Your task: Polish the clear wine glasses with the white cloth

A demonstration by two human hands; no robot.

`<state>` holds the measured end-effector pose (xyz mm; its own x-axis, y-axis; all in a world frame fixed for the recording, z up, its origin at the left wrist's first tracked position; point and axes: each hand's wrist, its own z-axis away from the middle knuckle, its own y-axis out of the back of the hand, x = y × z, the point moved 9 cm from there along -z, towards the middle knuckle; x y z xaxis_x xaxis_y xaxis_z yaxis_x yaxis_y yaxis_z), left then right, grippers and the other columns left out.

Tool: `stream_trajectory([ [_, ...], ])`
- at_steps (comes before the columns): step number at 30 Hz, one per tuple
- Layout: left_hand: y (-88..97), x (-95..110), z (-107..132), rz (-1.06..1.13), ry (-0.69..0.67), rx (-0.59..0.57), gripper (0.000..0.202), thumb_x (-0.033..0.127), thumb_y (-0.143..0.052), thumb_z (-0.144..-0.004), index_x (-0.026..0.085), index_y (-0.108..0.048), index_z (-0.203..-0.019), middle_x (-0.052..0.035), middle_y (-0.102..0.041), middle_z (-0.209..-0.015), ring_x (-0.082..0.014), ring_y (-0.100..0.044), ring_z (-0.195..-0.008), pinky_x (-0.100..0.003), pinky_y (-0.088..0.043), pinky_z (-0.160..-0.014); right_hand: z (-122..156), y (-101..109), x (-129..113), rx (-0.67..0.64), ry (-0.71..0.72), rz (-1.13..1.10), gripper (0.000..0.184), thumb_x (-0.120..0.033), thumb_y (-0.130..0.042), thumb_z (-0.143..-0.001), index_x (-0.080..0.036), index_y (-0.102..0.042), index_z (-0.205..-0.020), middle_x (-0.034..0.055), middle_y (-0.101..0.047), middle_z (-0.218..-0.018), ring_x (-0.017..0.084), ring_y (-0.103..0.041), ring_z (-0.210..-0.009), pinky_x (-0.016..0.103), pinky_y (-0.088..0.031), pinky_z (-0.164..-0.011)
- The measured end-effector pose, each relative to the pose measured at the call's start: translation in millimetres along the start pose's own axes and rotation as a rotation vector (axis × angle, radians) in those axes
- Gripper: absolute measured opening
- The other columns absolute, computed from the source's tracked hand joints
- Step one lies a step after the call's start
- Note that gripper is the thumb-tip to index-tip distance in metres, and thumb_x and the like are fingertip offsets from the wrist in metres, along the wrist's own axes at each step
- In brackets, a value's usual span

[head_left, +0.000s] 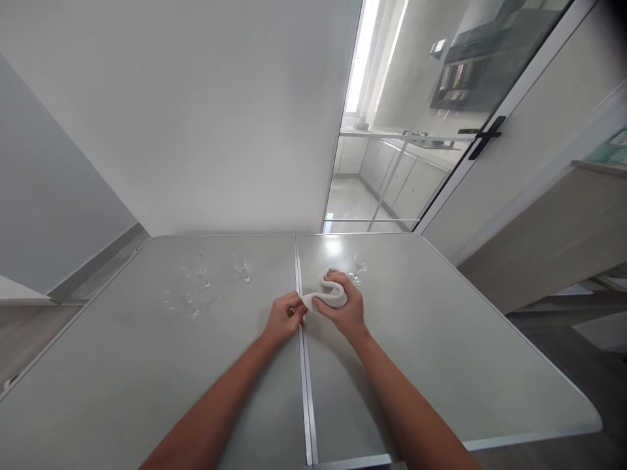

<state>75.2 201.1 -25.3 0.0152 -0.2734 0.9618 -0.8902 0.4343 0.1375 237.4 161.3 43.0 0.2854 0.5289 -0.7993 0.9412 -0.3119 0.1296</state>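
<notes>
My right hand (345,307) is closed around a bunched white cloth (329,292) near the middle of the grey table (147,365). My left hand (284,318) pinches the cloth's near end, right beside the metal seam (302,365) that splits the tabletop. Both hands rest low on the surface. A clear wine glass (359,271) lies or stands just beyond my right hand; its pose is hard to read.
Several clear glasses (206,287) stand on the left half of the table, faint against the surface. A white wall rises behind the table. A glass door with a black handle (484,136) opens to a kitchen at the back right.
</notes>
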Motion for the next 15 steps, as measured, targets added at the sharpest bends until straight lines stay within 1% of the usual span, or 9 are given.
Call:
stream_trajectory([
  [2, 4.6, 12.1, 3.4, -0.167, -0.128, 0.085, 0.036, 0.043, -0.064, -0.090, 0.019, -0.063, -0.064, -0.0036, -0.050, -0.069, -0.0146, -0.048, -0.062, -0.026, -0.038, -0.058, 0.4, -6.4, -4.4, -0.022, 0.046, 0.125, 0.025, -0.026, -0.076, -0.077, -0.026, -0.068, -0.101, 0.0065, -0.067, -0.104, 0.025, -0.061, -0.106, 0.039, -0.047, -0.094],
  [4, 1.9, 17.0, 6.9, -0.279, -0.208, 0.073, 0.027, 0.037, -0.063, -0.091, 0.021, -0.066, -0.069, -0.0045, -0.051, -0.071, -0.0163, -0.046, -0.064, -0.027, -0.038, -0.062, -0.4, -14.0, -0.3, -0.113, 0.032, 0.198, 0.012, -0.027, -0.072, -0.081, -0.026, -0.071, -0.093, 0.0064, -0.069, -0.097, 0.025, -0.062, -0.098, 0.039, -0.048, -0.090],
  [6, -3.6, 18.0, 9.8, -0.376, -0.265, 0.020, 0.023, 0.034, -0.061, -0.092, 0.022, -0.067, -0.074, -0.0054, -0.052, -0.072, -0.0174, -0.047, -0.066, -0.028, -0.037, -0.064, -2.3, -14.1, 12.7, -0.181, -0.068, 0.224, 0.007, -0.030, -0.069, -0.084, -0.025, -0.073, -0.087, 0.0056, -0.070, -0.088, 0.023, -0.061, -0.086, 0.037, -0.047, -0.081],
  [7, -6.1, 17.9, 11.0, -0.413, -0.285, -0.005, 0.022, 0.034, -0.060, -0.093, 0.023, -0.068, -0.075, -0.0059, -0.053, -0.073, -0.0179, -0.047, -0.066, -0.029, -0.037, -0.064, -2.9, -11.5, 21.8, -0.199, -0.149, 0.205, 0.010, -0.032, -0.068, -0.085, -0.024, -0.073, -0.085, 0.0048, -0.069, -0.083, 0.021, -0.060, -0.078, 0.035, -0.046, -0.075],
  [9, -9.5, 18.4, 12.3, -0.451, -0.311, -0.038, 0.022, 0.034, -0.058, -0.094, 0.023, -0.068, -0.077, -0.0065, -0.053, -0.074, -0.0184, -0.048, -0.067, -0.029, -0.038, -0.064, -1.1, -6.4, 42.4, -0.223, -0.359, 0.057, 0.020, -0.039, -0.069, -0.086, -0.020, -0.072, -0.080, 0.0024, -0.065, -0.071, 0.017, -0.054, -0.065, 0.030, -0.042, -0.063],
  [12, -10.0, 20.1, 10.8, -0.402, -0.292, -0.051, 0.022, 0.035, -0.058, -0.094, 0.022, -0.071, -0.081, -0.0066, -0.055, -0.073, -0.0182, -0.049, -0.067, -0.029, -0.038, -0.064, 10.6, -12.3, 64.7, -0.245, -0.682, -0.389, 0.028, -0.045, -0.072, -0.083, -0.017, -0.069, -0.079, 0.0002, -0.059, -0.065, 0.014, -0.051, -0.058, 0.026, -0.039, -0.054],
  [13, -9.2, 19.9, 9.3, -0.363, -0.268, -0.050, 0.022, 0.035, -0.059, -0.094, 0.022, -0.071, -0.081, -0.0065, -0.055, -0.074, -0.0180, -0.050, -0.067, -0.029, -0.039, -0.064, 13.7, -16.0, 67.4, -0.226, -0.749, -0.538, 0.029, -0.046, -0.073, -0.082, -0.017, -0.069, -0.082, 0.0005, -0.060, -0.067, 0.014, -0.052, -0.059, 0.026, -0.040, -0.054],
  [14, -8.0, 19.0, 7.4, -0.321, -0.238, -0.045, 0.023, 0.036, -0.060, -0.093, 0.022, -0.072, -0.079, -0.0065, -0.056, -0.073, -0.0178, -0.051, -0.067, -0.029, -0.040, -0.064, 14.7, -18.5, 68.8, -0.184, -0.781, -0.661, 0.030, -0.047, -0.073, -0.082, -0.018, -0.069, -0.084, 0.0011, -0.062, -0.070, 0.014, -0.053, -0.060, 0.026, -0.042, -0.055],
  [15, -6.2, 17.2, 5.4, -0.277, -0.203, -0.034, 0.026, 0.037, -0.060, -0.093, 0.021, -0.072, -0.076, -0.0066, -0.057, -0.073, -0.0175, -0.053, -0.067, -0.028, -0.040, -0.064, 13.8, -19.8, 69.4, -0.126, -0.777, -0.748, 0.031, -0.049, -0.071, -0.082, -0.019, -0.069, -0.085, 0.0019, -0.063, -0.073, 0.015, -0.055, -0.063, 0.027, -0.045, -0.056],
])
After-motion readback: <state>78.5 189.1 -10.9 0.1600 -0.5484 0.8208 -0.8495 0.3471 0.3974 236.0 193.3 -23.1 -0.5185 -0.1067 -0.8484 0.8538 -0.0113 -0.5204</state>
